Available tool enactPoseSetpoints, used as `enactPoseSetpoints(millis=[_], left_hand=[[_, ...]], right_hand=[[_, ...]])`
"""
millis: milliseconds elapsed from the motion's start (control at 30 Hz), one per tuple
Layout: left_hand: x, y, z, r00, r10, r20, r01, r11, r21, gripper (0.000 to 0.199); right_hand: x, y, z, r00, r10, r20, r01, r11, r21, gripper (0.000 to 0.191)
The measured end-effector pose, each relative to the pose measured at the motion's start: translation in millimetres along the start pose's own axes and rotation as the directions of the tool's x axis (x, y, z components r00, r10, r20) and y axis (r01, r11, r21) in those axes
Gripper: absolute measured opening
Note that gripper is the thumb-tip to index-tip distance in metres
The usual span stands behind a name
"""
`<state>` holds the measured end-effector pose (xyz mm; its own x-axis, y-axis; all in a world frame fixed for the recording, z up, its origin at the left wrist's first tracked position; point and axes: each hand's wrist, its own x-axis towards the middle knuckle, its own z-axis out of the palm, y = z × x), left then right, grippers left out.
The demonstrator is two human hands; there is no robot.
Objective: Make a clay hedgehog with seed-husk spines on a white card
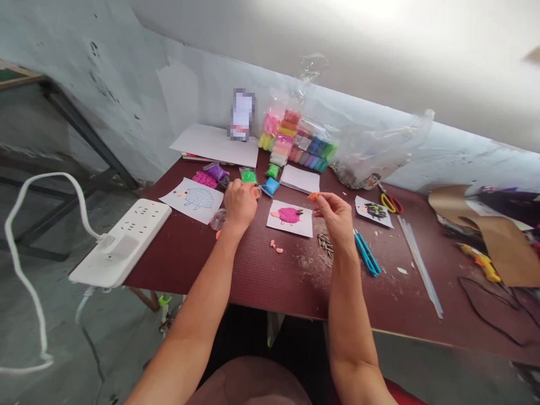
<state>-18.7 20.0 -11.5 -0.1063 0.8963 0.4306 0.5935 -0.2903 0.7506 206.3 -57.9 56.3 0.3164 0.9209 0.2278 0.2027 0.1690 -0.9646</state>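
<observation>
Between the thumb and fingers of my right hand (336,214) is a small lump of orange clay (313,196). My left hand (240,203) is closed around a small clear packet with orange in it (256,192), mostly hidden by the fingers. Between and below the hands lies a white card (306,228) bearing a magenta clay animal (289,215) with dark seeds stuck at its right end and pinkish legs. Small pink clay bits (273,244) lie in front of the card. Striped seeds (324,243) are heaped near my right wrist.
Blue tweezers (367,254), scissors (390,201), clear sticks (419,267) and a yellow glue gun (481,262) lie rightward. A hedgehog drawing (196,211) and white power strip (122,242) are leftward. Clay packs (295,140) and a phone (242,115) stand behind.
</observation>
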Motion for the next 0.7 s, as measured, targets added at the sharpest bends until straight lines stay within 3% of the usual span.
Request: enactPoseSetpoints(millis=[167,333,400,467,567,633,700], left_hand=[[4.6,-5.4,-12.3,0.998,-0.053,-0.034,0.057,0.991,0.119,0.027],[3.8,16.7,-12.5,0.992,0.084,-0.094,-0.08,0.996,0.038,0.034],[-2.2,28.7,-3.6,0.992,0.127,0.024,-0.123,0.982,-0.144,0.029],[-10.6,38.6,6.9,0.963,0.132,0.236,-0.031,0.921,-0.388,0.023],[-22.0,47.0,16.8,0.833,0.125,0.538,0.268,0.761,-0.591,0.037],[-25.6,49.2,17.8,0.789,0.149,0.596,0.354,0.683,-0.639,0.039],[-25.7,50.0,15.8,0.791,0.144,0.595,0.371,0.662,-0.652,0.031]], right_hand=[[-4.8,14.8,-3.8,0.994,0.083,0.074,-0.083,0.997,-0.009,0.037],[-6.1,28.3,0.7,0.995,0.092,0.03,-0.086,0.986,-0.145,0.036],[-7.0,28.2,1.5,0.993,0.106,0.044,-0.097,0.982,-0.164,0.034],[-8.7,25.7,2.5,0.987,0.137,0.088,-0.128,0.986,-0.105,0.034],[-12.9,21.7,6.6,0.98,0.147,0.135,-0.145,0.989,-0.022,0.034],[-16.1,20.8,10.8,0.979,0.135,0.15,-0.133,0.991,-0.02,0.034],[-18.9,21.3,14.8,0.982,0.119,0.146,-0.114,0.993,-0.041,0.034]])
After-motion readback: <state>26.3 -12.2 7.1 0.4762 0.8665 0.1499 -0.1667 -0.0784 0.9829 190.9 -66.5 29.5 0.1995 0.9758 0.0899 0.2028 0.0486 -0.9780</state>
